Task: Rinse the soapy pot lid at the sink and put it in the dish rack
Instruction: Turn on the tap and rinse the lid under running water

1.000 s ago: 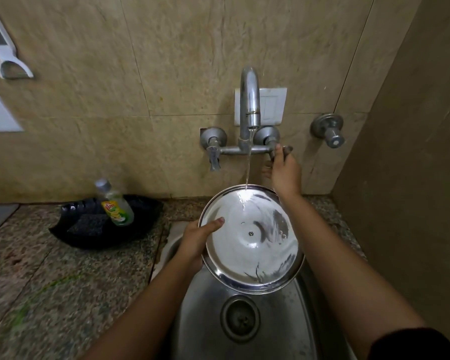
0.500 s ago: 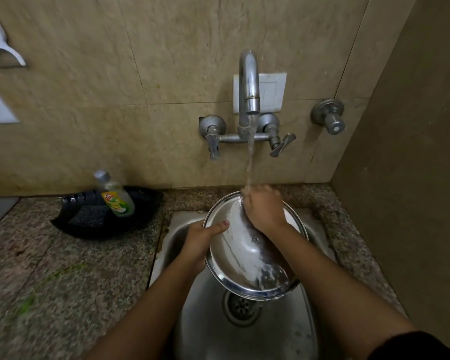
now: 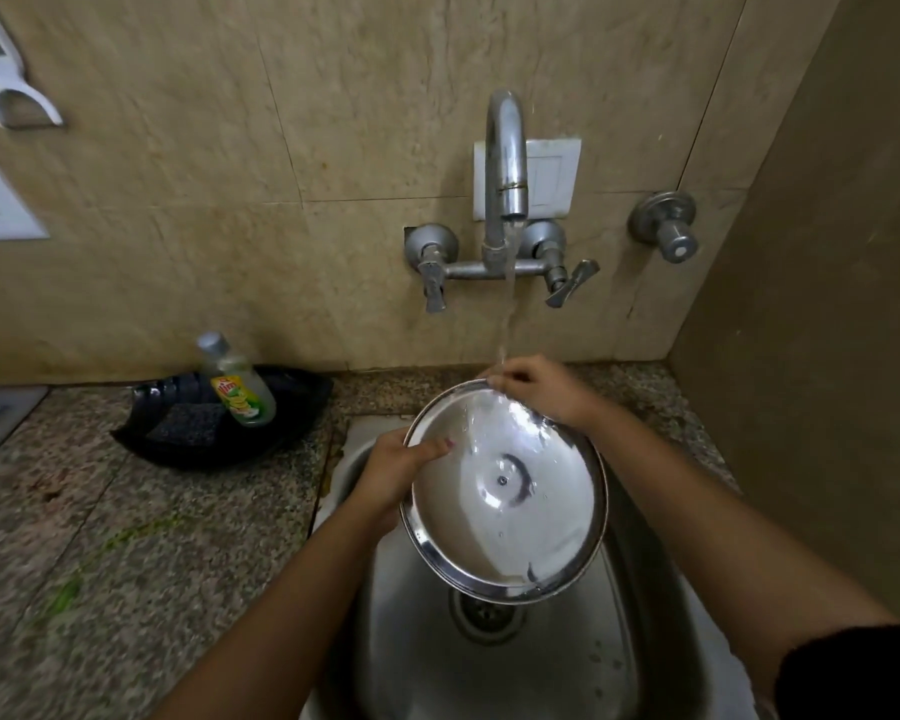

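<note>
both hands on pot lid (image 3: 505,491), tilted over sink (image 3: 401,631): left hand (image 3: 396,472) clamps left rim, right hand (image 3: 533,389) pinches far rim. beyond, tap (image 3: 505,163) stream hits lid's inner face. rinse underway, underside mostly clear; outer face unseen, racking left, no rack visible.

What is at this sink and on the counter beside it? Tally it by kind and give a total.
Pot lid: 1
Hands: 2, left hand and right hand
Faucet: 1
Sink: 1
Dish soap bottle: 1
Black tray: 1
Total: 7
</note>
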Available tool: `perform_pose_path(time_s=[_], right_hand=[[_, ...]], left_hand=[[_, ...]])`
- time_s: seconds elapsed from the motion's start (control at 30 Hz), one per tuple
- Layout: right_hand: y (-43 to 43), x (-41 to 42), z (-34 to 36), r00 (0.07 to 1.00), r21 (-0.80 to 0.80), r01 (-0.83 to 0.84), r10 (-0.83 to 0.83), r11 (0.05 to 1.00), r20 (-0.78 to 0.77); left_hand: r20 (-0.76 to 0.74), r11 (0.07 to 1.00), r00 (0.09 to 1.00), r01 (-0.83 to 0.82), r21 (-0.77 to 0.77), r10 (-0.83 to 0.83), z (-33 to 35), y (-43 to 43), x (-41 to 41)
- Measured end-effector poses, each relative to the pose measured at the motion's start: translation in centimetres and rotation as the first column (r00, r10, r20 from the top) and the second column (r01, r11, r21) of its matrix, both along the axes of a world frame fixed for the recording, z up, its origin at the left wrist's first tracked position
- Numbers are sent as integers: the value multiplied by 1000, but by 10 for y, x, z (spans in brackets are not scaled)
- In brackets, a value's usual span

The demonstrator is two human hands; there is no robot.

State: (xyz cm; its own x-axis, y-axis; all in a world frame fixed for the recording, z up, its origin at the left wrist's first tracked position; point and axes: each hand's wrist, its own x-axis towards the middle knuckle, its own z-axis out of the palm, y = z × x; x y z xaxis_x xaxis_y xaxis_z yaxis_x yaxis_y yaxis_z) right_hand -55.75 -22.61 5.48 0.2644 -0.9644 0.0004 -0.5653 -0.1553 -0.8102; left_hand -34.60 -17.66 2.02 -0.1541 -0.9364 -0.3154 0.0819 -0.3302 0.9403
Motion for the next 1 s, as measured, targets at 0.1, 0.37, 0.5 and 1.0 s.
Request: perform_pose_path(time_s=[0.1,0.37,0.5,1.0], right_hand=[[4,33,8,947,-124,-253,219,960,-235],[-3,-6,-14,959,-39,174,-161,984,234],[-3,17,2,999,-96,-51,50,994,-13],[5,32,-3,928,-428,-238,74,872,-364]], left_hand=[[24,997,998,52,-60,-51,5,0,-13],[-46,994,993,-109,-28,108,-3,8,-3],[-35,984,989,149,102,-146,9,-2,-5],[56,994,995,84,-72,-80,3,-8,-13]])
